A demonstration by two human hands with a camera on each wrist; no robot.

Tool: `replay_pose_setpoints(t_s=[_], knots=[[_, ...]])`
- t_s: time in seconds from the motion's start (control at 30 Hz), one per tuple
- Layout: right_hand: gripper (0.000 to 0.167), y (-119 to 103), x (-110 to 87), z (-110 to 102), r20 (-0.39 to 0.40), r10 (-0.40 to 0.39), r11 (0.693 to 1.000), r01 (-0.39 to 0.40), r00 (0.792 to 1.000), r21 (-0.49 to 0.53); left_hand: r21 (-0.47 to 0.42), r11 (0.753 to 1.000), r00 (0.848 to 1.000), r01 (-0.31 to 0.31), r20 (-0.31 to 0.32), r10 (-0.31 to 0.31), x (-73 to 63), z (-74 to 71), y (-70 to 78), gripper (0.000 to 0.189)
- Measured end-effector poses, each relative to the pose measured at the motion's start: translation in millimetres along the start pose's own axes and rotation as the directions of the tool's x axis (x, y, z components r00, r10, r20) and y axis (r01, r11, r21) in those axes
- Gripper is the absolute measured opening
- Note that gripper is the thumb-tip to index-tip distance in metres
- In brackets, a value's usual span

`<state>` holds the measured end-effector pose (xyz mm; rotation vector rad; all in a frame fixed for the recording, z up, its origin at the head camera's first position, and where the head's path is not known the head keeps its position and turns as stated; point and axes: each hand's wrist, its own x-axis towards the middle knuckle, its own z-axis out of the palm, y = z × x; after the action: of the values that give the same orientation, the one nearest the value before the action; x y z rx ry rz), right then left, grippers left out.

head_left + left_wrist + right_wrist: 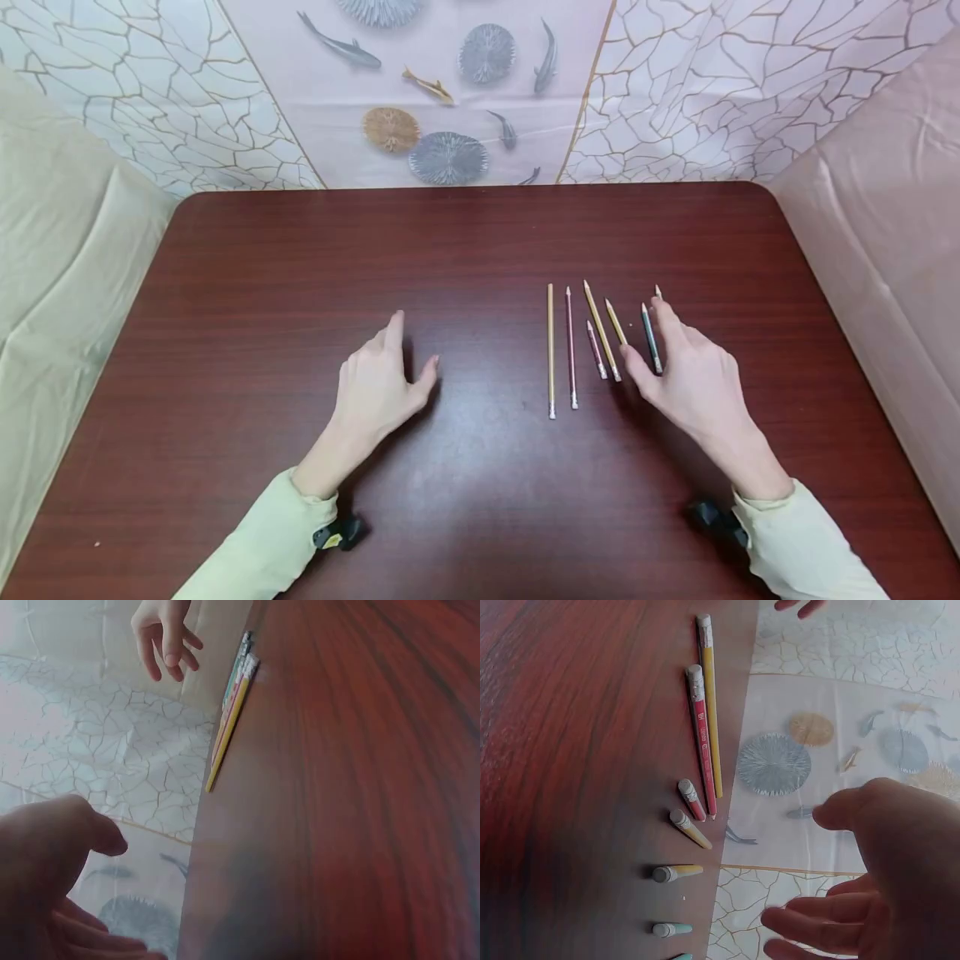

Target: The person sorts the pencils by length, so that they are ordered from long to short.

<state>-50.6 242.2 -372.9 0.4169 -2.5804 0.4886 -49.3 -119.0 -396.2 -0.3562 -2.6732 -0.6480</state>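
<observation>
Several eraser-tipped pencils lie in a loose row on the table's right half. Leftmost is a long yellow pencil, beside a long red pencil. Then come a short red pencil, another yellow pencil, a short yellow pencil and a teal pencil. My right hand hovers over the row's right end with fingers spread, holding nothing; it hides most of one more pencil, whose tip shows. My left hand, also relaxed and holding nothing, is left of the row.
The dark red-brown wooden table has rounded far corners. Behind it hangs a patterned cloth with fish and lily-pad shapes. Pale cloth covers the left side and right side. Each wrist carries a black camera, the left one near the sleeve cuff.
</observation>
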Motion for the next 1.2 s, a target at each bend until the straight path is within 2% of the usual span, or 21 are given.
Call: replay_pose_setpoints(t_s=[0.1,0.2,0.37,0.63,0.9,1.2], knots=[[0.048,-1.0,0.9,-0.1,-0.009,0.001,0.999,-0.001,1.0,0.035,-0.052,0.998,0.997,-0.041,-0.06,0.038,4.2,4.1,5.1,0.052],[0.041,-2.0,2.1,0.8,-0.002,0.008,0.995,-0.008,1.0,0.096,-0.112,0.992,0.997,-0.057,-0.066,0.05,8.9,9.1,11.4,0.043],[0.037,-5.6,3.1,3.9,0.007,0.023,0.983,-0.023,1.0,0.179,-0.185,0.983,1.0,-0.019,-0.014,0.016,15.7,18.3,23.3,0.036],[0.032,-9.7,4.1,9.0,0.016,0.062,0.976,-0.064,0.998,0.209,-0.222,0.973,0.996,0.059,0.075,-0.043,24.6,28.6,38.3,0.038],[0.026,-12.9,5.0,10.9,0.061,0.115,0.964,-0.126,0.991,0.232,-0.243,0.962,0.985,0.125,0.143,-0.092,33.9,42.7,54.4,0.038],[0.026,-19.8,3.9,15.5,0.108,0.156,0.945,-0.18,0.982,0.272,-0.248,0.95,0.967,0.189,0.218,-0.135,40.8,60.8,75.8,0.039]])
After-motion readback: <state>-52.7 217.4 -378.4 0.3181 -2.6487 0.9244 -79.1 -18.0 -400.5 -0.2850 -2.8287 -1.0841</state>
